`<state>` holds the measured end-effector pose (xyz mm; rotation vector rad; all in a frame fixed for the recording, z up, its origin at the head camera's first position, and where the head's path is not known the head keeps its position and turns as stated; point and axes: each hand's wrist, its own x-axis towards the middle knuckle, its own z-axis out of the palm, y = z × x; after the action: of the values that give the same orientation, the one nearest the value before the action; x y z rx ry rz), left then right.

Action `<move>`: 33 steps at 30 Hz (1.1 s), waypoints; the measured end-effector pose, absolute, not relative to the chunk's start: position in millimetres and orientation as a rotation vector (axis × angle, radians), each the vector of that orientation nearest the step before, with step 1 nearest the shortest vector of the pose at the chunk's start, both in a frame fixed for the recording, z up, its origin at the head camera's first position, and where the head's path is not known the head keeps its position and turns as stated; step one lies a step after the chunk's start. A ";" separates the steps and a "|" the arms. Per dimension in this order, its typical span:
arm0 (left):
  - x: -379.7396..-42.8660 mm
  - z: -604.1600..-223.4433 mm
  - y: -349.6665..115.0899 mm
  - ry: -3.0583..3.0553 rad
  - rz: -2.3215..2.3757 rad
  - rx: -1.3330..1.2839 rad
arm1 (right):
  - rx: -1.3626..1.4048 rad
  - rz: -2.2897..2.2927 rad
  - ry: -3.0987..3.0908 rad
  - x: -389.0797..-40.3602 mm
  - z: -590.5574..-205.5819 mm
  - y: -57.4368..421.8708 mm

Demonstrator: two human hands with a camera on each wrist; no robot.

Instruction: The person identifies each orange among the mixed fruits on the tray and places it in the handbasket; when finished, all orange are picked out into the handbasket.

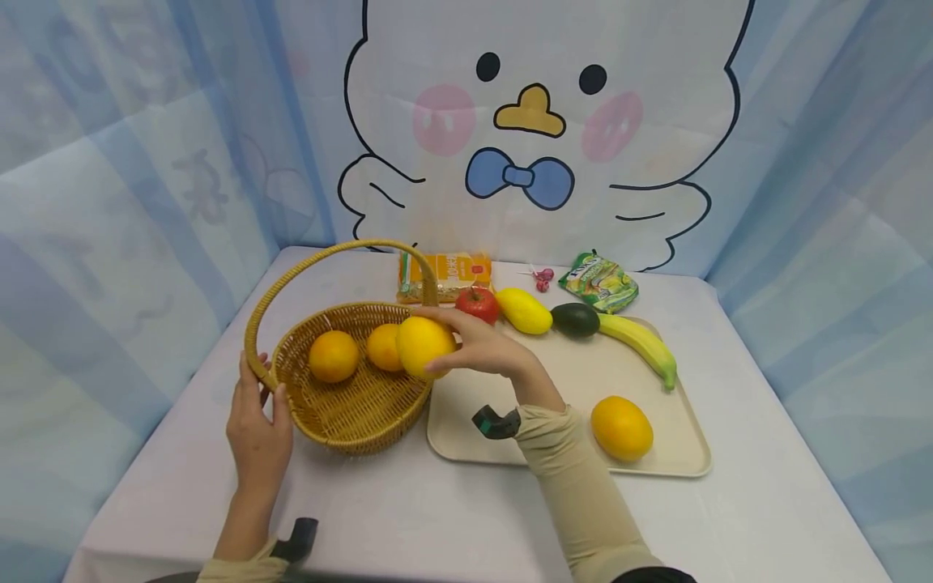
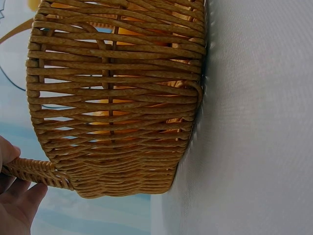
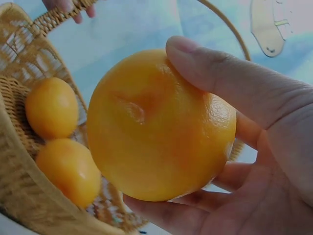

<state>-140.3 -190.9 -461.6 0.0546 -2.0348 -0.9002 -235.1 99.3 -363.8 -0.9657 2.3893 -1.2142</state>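
A wicker basket with a tall arched handle stands at the left of the table. Two oranges lie inside it. My left hand grips the foot of the basket handle, thumb on one side and fingers on the other in the left wrist view. With thumb and fingers curled round it, my right hand holds another orange above the basket's right rim. The held fruit partly covers one of the oranges in the basket in the head view.
On the cream tray rest a yellow-orange fruit and a banana. Along its back edge are a red apple, a lemon and a dark green avocado. Behind lie an orange packet, lollipops and a green bag.
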 end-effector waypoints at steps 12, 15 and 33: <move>-138.9 -459.8 -190.5 -2.042 -0.899 0.037 | -1.028 -1.205 2.303 -236.4 -375.5 59.6; -139.1 -459.6 -190.5 -2.041 -0.898 0.033 | -1.060 -1.208 2.285 -237.5 -378.2 52.7; -139.3 -460.9 -192.1 -2.078 -0.884 0.069 | -1.108 -1.046 2.287 -233.0 -404.5 10.6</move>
<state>-139.3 -192.1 -460.9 0.0691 -2.0777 -0.8841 -233.0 10.6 -404.5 -1.1076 2.2870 -1.0465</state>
